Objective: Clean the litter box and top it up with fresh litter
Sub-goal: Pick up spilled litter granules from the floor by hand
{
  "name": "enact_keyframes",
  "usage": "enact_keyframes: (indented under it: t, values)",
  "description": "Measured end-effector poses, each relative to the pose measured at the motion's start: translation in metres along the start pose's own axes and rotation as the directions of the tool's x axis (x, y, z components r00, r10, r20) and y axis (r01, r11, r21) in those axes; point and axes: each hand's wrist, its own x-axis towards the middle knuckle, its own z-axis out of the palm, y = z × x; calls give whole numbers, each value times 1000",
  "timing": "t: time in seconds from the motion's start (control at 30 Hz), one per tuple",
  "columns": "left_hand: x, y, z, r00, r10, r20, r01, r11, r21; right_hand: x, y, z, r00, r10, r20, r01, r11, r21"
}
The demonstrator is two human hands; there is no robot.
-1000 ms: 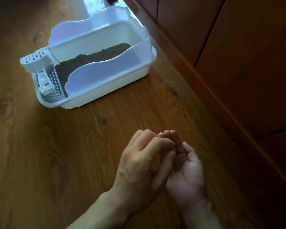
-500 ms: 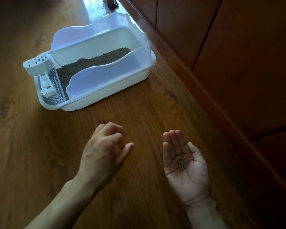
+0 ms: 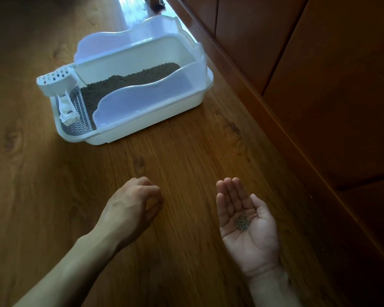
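Note:
A white litter box [image 3: 142,122] with pale translucent side shields stands on the wooden floor, upper left of centre. Dark brown litter [image 3: 131,80] fills its tray. A white slotted scoop [image 3: 58,83] hangs at the box's left end, above a grey grate [image 3: 80,116]. My right hand [image 3: 251,238] lies palm up with flat fingers, a small heap of litter granules [image 3: 243,222] resting in the palm. My left hand [image 3: 131,207] hovers low over the floor to its left, back upward, fingers curled and pinched against the thumb. Whether it pinches a granule is hidden.
A dark wooden panelled wall with a skirting board [image 3: 275,134] runs diagonally along the right, close to the box and my right hand. Bright light falls on the floor [image 3: 133,16] behind the box. Wooden floorboards [image 3: 31,196] stretch to the left.
My left hand left my right palm, where it was touching the granules, and moved left and down toward the floor. The right palm stays upturned with the granules in it.

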Motion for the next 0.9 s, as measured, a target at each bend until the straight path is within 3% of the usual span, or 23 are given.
enact_keyframes:
  t: [0.2, 0.37, 0.9]
  values:
    - [-31, -37, 29, 993, 64, 95, -69, 997, 46, 0, 6, -4, 1000, 18, -16, -18, 1000, -14]
    - [-50, -48, 51, 993, 80, 89, -69, 989, -128, -1, 17, -8, 998, 46, -42, -47, 999, -22]
    - [-45, -31, 57, 980, 196, -20, -193, 976, 101, -3, 25, -11, 996, 77, -48, -79, 996, -29]
